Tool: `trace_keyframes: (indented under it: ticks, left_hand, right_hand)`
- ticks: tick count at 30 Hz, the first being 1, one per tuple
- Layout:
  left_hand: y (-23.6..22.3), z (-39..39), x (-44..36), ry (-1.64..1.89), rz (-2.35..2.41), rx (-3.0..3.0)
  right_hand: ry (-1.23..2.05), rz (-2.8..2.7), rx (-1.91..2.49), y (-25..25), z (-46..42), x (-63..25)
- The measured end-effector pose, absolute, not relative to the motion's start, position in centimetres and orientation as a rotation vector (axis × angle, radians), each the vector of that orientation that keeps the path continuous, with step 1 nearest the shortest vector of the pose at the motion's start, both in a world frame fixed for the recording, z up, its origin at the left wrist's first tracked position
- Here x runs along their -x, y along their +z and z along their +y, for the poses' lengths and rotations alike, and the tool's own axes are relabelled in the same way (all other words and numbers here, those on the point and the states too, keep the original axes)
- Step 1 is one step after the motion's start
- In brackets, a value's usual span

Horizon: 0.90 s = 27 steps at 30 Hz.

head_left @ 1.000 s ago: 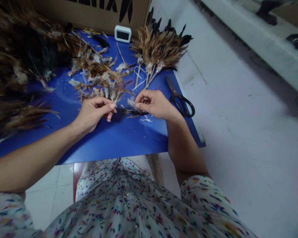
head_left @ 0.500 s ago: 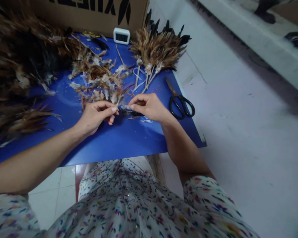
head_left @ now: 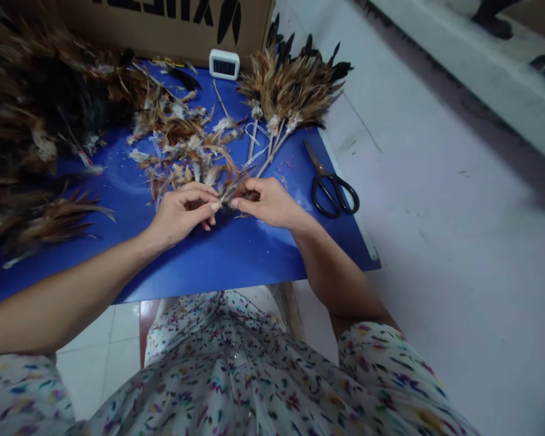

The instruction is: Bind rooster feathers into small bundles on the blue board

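Note:
My left hand and my right hand meet over the blue table top, fingertips almost touching. Both pinch a small bunch of brown feathers that fans up between them. Loose brown and white feathers lie scattered just beyond my hands. Tied feather bundles with pale stems lie at the far right of the table.
Black-handled scissors lie right of my right hand near the table edge. A big heap of dark feathers fills the left side. A small white clock stands before a cardboard box. Pale floor spreads right.
My right hand has slid left to meet my left hand, and the feathers it held now sit pinched between both hands.

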State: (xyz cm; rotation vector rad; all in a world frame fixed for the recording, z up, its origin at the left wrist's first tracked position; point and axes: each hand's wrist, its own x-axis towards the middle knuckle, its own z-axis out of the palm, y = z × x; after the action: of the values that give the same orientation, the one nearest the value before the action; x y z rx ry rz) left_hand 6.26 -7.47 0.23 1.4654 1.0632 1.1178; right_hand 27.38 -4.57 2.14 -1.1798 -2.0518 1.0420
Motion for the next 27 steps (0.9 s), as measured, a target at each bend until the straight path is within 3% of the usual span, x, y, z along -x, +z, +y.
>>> trace_keyframes:
  ticks: [27]
  left_hand:
    - [0.83, -7.42, -6.48, 1.078, 1.055, -1.325]
  right_hand:
    - [1.018, -2.004, 1.133, 2.35, -4.97, -27.11]
